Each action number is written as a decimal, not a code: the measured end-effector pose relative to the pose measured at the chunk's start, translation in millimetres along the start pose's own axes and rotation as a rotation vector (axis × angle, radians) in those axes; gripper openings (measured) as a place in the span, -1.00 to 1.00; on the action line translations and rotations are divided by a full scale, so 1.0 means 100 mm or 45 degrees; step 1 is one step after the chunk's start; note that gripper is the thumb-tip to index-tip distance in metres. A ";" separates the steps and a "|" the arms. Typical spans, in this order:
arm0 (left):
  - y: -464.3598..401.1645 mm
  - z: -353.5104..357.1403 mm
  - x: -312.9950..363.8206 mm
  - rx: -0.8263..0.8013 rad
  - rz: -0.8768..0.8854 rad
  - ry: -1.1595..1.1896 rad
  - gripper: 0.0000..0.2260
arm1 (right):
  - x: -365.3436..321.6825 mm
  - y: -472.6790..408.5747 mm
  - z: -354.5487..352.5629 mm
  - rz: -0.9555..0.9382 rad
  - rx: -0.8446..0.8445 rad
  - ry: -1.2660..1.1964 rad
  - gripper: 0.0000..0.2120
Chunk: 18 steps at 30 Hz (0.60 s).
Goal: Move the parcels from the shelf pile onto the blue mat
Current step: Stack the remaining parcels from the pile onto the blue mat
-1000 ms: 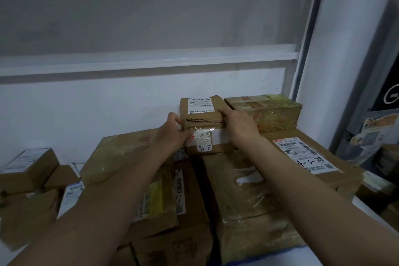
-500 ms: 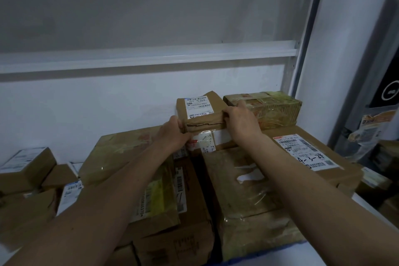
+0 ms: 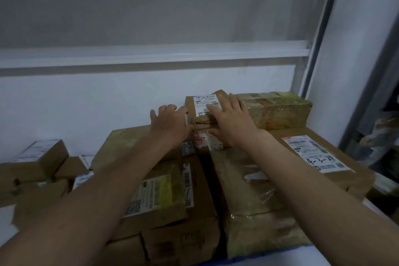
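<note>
Both hands reach the small top parcel (image 3: 206,104) at the back of the pile: left hand (image 3: 170,124) spread against its side, right hand (image 3: 232,122) spread flat on it. It seems light, stiff cardboard; grip both ends.

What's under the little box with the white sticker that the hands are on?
Under the little box sits another small parcel with a white label. The right hand covers much of it, and what that parcel rests on is hidden.
</note>
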<state>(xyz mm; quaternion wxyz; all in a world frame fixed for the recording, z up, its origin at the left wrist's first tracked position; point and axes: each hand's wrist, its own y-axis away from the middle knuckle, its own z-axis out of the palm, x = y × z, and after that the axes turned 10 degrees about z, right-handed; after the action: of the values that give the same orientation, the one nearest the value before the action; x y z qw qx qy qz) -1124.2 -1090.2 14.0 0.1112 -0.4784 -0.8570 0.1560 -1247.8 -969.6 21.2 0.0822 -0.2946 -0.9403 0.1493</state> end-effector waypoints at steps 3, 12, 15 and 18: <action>0.14 -0.08 -0.08 -0.042 -0.045 -0.051 -0.55 | -0.14 0.00 0.00 -0.045 -0.065 -0.024 -0.30; 0.91 -0.30 -0.48 -0.113 -0.356 -0.085 -0.53 | -0.75 -0.01 -0.07 -0.358 -0.181 -0.088 -0.27; 1.21 -0.44 -0.57 -0.127 -0.475 -0.088 -0.55 | -0.98 0.06 -0.08 -0.452 -0.216 -0.127 -0.34; 1.51 -0.54 -0.70 -0.114 -0.530 -0.099 -0.61 | -1.24 0.18 -0.14 -0.492 -0.210 -0.165 -0.40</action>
<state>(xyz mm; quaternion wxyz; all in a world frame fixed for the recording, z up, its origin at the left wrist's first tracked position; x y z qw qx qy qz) -951.0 -1066.8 4.9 0.0863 -0.2892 -0.9470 0.1098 -1134.6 -1024.0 19.9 0.0242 -0.1044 -0.9916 0.0721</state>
